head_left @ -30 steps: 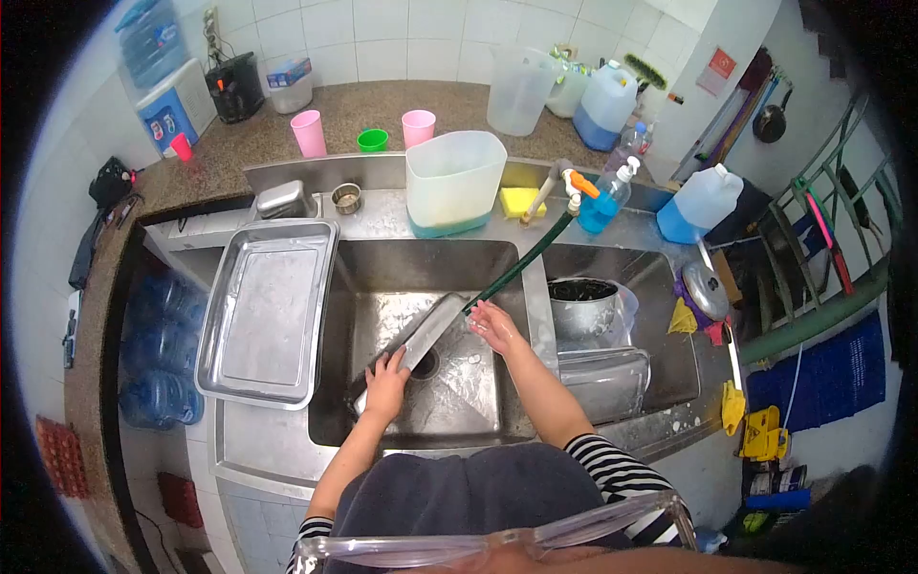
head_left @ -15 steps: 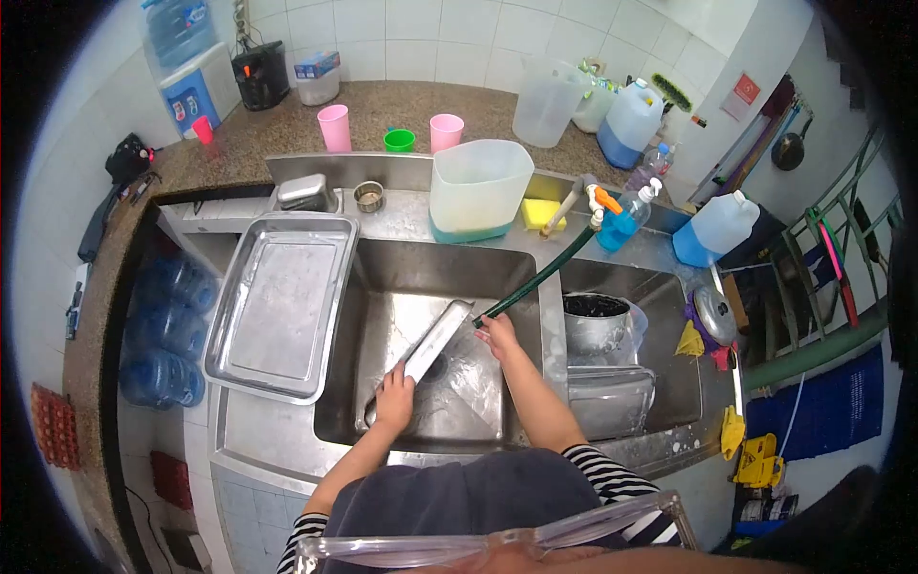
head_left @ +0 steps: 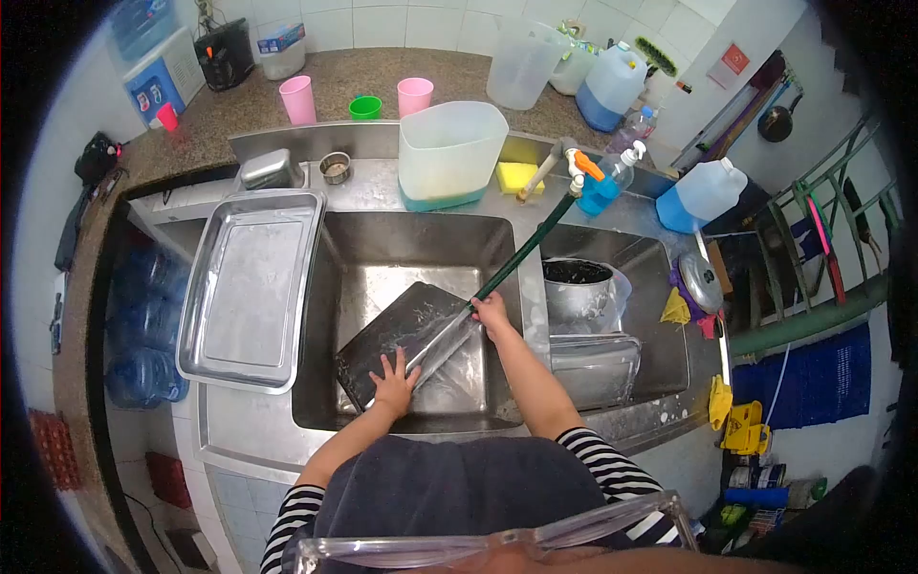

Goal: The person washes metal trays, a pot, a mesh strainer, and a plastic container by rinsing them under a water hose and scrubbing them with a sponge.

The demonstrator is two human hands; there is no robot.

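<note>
A metal tray (head_left: 397, 330) stands tilted in the left basin of the steel sink (head_left: 382, 226), its dark, wet broad face turned up. My left hand (head_left: 392, 387) rests on the tray near its lower edge, fingers spread apart. My right hand (head_left: 491, 313) is closed around the lower end of a green hose (head_left: 526, 251), beside the tray's upper right corner. The hose hangs from a tap with an orange handle (head_left: 585, 165). Water appears to run along the tray's side below the hose end.
A large shallow metal pan (head_left: 251, 287) lies on the left drainboard. Behind the basin stand a translucent plastic container (head_left: 449, 158) and a yellow sponge (head_left: 519, 178). The right basin holds a pot (head_left: 579, 287) and a clear rectangular container (head_left: 595, 368). Soap bottles stand at the back right.
The tray has turned from its narrow side to show its broad dark face. My left fingers have spread out on it. My right hand still holds the hose. The whole view has shifted slightly.
</note>
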